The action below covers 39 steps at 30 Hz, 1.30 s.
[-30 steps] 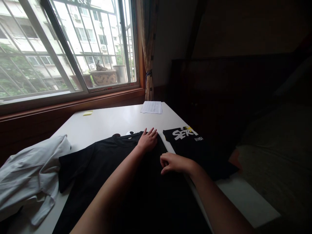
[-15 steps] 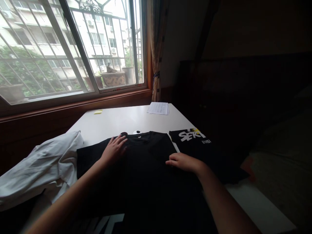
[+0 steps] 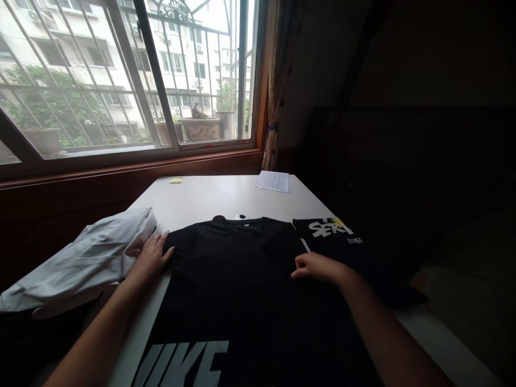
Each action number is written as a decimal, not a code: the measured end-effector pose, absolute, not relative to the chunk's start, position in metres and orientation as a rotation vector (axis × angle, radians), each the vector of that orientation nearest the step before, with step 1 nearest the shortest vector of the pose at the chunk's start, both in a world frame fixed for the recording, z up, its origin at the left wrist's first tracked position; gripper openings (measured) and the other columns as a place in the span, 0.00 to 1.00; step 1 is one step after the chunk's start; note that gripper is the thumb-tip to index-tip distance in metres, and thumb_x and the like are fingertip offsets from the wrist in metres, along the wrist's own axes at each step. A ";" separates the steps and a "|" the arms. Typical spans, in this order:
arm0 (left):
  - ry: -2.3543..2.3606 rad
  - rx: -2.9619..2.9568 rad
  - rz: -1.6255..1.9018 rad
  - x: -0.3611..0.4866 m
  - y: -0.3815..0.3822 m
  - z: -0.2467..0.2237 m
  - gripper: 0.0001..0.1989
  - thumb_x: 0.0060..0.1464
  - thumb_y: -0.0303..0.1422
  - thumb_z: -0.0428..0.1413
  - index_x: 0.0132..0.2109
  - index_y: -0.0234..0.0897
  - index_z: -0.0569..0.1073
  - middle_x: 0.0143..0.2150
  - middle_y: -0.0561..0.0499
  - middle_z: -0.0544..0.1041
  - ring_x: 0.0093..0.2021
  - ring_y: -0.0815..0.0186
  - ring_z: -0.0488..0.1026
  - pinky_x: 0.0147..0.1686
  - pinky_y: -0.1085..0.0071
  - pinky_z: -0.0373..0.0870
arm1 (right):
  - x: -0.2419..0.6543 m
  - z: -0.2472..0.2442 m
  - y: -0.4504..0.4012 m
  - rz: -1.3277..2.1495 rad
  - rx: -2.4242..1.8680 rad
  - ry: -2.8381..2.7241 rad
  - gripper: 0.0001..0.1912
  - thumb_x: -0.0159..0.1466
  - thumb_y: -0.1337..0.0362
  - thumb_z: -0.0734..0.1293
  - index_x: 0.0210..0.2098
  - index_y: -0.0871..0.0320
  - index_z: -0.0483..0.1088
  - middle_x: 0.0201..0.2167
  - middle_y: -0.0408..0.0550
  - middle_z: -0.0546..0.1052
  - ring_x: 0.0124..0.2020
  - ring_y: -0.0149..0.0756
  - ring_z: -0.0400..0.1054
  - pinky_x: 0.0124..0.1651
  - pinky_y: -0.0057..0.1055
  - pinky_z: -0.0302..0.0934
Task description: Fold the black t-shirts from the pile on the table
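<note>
A black T-shirt [image 3: 242, 279] lies spread on the white table, its neckline toward the window and large grey lettering near its lower left. At the shirt's left sleeve, my left hand [image 3: 151, 255] rests flat with its fingers apart, beside a pale grey garment [image 3: 92, 255]. My right hand [image 3: 318, 267] has its fingers curled at the shirt's right sleeve, closed on the dark cloth. Another black garment [image 3: 338, 247] with white and yellow print lies just to the right of the shirt.
Papers [image 3: 274, 181] lie at the far right corner of the white table [image 3: 205, 199], and a yellow note [image 3: 176, 180] at the far left. A small white round object [image 3: 241, 217] sits behind the neckline. A barred window and curtain [image 3: 274, 107] stand beyond.
My left hand has moved left from the neckline to the left sleeve. More of the grey lettering shows. The right hand stays at the right sleeve; the view has shifted.
</note>
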<state>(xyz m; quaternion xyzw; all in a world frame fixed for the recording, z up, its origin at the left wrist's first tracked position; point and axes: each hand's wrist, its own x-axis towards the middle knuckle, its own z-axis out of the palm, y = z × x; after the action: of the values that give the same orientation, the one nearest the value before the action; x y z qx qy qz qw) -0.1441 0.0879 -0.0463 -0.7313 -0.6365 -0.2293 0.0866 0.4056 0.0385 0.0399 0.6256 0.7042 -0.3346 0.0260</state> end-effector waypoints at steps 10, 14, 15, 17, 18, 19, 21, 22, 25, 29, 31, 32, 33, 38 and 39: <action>-1.989 -2.047 -0.969 -0.139 0.088 -0.039 0.31 0.57 0.37 0.56 0.66 0.36 0.62 0.66 0.35 0.65 0.68 0.44 0.61 0.64 0.46 0.62 | 0.353 0.066 0.052 -0.760 1.836 2.438 0.13 0.63 0.52 0.70 0.31 0.56 0.74 0.33 0.47 0.78 0.33 0.37 0.70 0.32 0.30 0.55; -1.951 -2.070 -1.171 -0.140 0.085 -0.028 0.30 0.54 0.33 0.55 0.65 0.39 0.64 0.64 0.40 0.65 0.67 0.48 0.62 0.65 0.50 0.64 | 0.289 0.062 0.057 -0.687 1.628 2.780 0.10 0.66 0.56 0.68 0.36 0.55 0.75 0.37 0.46 0.78 0.36 0.36 0.71 0.38 0.30 0.59; -1.933 -2.075 -1.209 -0.140 0.083 -0.025 0.30 0.54 0.32 0.55 0.64 0.39 0.64 0.64 0.40 0.65 0.67 0.49 0.63 0.65 0.50 0.65 | 0.273 0.059 0.058 -0.675 1.577 2.841 0.09 0.66 0.57 0.69 0.36 0.55 0.75 0.38 0.47 0.78 0.38 0.37 0.71 0.40 0.30 0.59; -1.896 -2.079 -1.273 -0.138 0.079 -0.016 0.28 0.55 0.32 0.55 0.64 0.39 0.65 0.63 0.41 0.65 0.66 0.50 0.64 0.65 0.51 0.65 | 0.243 0.052 0.059 -0.679 1.467 2.952 0.07 0.66 0.59 0.69 0.37 0.55 0.76 0.40 0.47 0.77 0.41 0.38 0.71 0.43 0.31 0.61; -1.877 -2.074 -1.299 -0.137 0.076 -0.011 0.27 0.56 0.32 0.55 0.63 0.40 0.66 0.63 0.41 0.65 0.65 0.50 0.65 0.65 0.51 0.66 | 0.229 0.049 0.060 -0.692 1.411 3.005 0.06 0.66 0.60 0.69 0.38 0.55 0.76 0.41 0.48 0.77 0.42 0.38 0.71 0.44 0.31 0.62; -1.854 -2.062 -1.322 -0.135 0.072 -0.005 0.26 0.57 0.32 0.55 0.63 0.40 0.66 0.63 0.41 0.65 0.65 0.50 0.66 0.64 0.51 0.66 | 0.217 0.045 0.060 -0.717 1.354 3.056 0.05 0.66 0.62 0.69 0.39 0.55 0.77 0.42 0.48 0.76 0.42 0.38 0.71 0.45 0.31 0.63; -1.806 -2.022 -1.360 -0.129 0.065 0.007 0.24 0.59 0.33 0.55 0.62 0.42 0.67 0.63 0.42 0.66 0.64 0.51 0.67 0.63 0.52 0.68 | 0.196 0.037 0.061 -0.817 1.250 3.143 0.06 0.66 0.63 0.68 0.41 0.54 0.77 0.43 0.48 0.76 0.44 0.38 0.71 0.47 0.32 0.64; -1.779 -2.005 -1.375 -0.125 0.061 0.013 0.23 0.60 0.33 0.55 0.62 0.43 0.67 0.63 0.43 0.66 0.64 0.51 0.67 0.63 0.52 0.69 | 0.187 0.034 0.061 -0.898 1.212 3.170 0.07 0.66 0.63 0.68 0.42 0.53 0.77 0.44 0.48 0.76 0.44 0.38 0.72 0.48 0.32 0.65; -1.669 -2.012 -1.408 -0.113 0.050 0.029 0.22 0.62 0.33 0.54 0.62 0.45 0.67 0.64 0.45 0.67 0.63 0.52 0.68 0.60 0.54 0.72 | 0.164 0.021 0.062 -1.258 1.185 3.163 0.10 0.67 0.61 0.67 0.47 0.52 0.77 0.47 0.48 0.77 0.48 0.40 0.72 0.53 0.35 0.66; -1.409 -2.196 -1.371 -0.095 0.040 0.036 0.22 0.65 0.28 0.52 0.64 0.47 0.65 0.65 0.46 0.66 0.65 0.56 0.68 0.62 0.55 0.72 | 0.144 0.005 0.067 -2.084 1.340 2.771 0.19 0.69 0.52 0.65 0.55 0.52 0.71 0.48 0.48 0.78 0.43 0.38 0.75 0.48 0.37 0.70; -1.250 -2.329 -1.317 -0.082 0.035 0.036 0.23 0.66 0.25 0.49 0.66 0.47 0.64 0.68 0.46 0.64 0.65 0.57 0.68 0.63 0.57 0.71 | 0.140 0.001 0.070 -2.479 1.407 2.471 0.23 0.69 0.48 0.64 0.57 0.53 0.68 0.49 0.50 0.78 0.41 0.38 0.75 0.46 0.38 0.71; -1.172 -2.400 -1.280 -0.075 0.032 0.036 0.24 0.67 0.25 0.48 0.67 0.47 0.64 0.69 0.46 0.63 0.66 0.57 0.67 0.63 0.58 0.71 | 0.140 0.001 0.071 -2.634 1.422 2.348 0.24 0.69 0.47 0.64 0.58 0.53 0.68 0.50 0.50 0.77 0.42 0.38 0.75 0.47 0.39 0.71; -1.086 -2.477 -1.232 -0.067 0.028 0.037 0.25 0.67 0.24 0.47 0.68 0.47 0.63 0.70 0.46 0.61 0.66 0.57 0.67 0.63 0.58 0.71 | 0.141 0.002 0.072 -2.765 1.433 2.247 0.25 0.69 0.45 0.64 0.58 0.53 0.67 0.51 0.51 0.77 0.44 0.39 0.75 0.49 0.40 0.71; -0.587 -2.786 -0.901 -0.031 0.005 0.049 0.29 0.67 0.24 0.49 0.71 0.45 0.58 0.69 0.44 0.66 0.69 0.55 0.62 0.62 0.56 0.71 | 0.153 0.015 0.069 -3.132 1.646 1.816 0.31 0.67 0.38 0.60 0.57 0.54 0.68 0.52 0.52 0.77 0.55 0.47 0.71 0.55 0.44 0.69; -0.536 -2.804 -0.877 -0.028 0.001 0.051 0.29 0.66 0.25 0.50 0.71 0.45 0.58 0.68 0.44 0.67 0.68 0.55 0.63 0.61 0.56 0.72 | 0.155 0.016 0.069 -3.152 1.707 1.774 0.32 0.66 0.38 0.61 0.57 0.54 0.68 0.52 0.53 0.77 0.57 0.48 0.69 0.57 0.44 0.68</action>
<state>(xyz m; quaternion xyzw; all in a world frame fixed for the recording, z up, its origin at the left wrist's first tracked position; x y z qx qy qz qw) -0.0278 0.0011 0.0510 -0.9361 -0.1788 -0.2929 0.0775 0.1548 0.0689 0.0159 0.3882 0.4032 -0.7167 -0.4160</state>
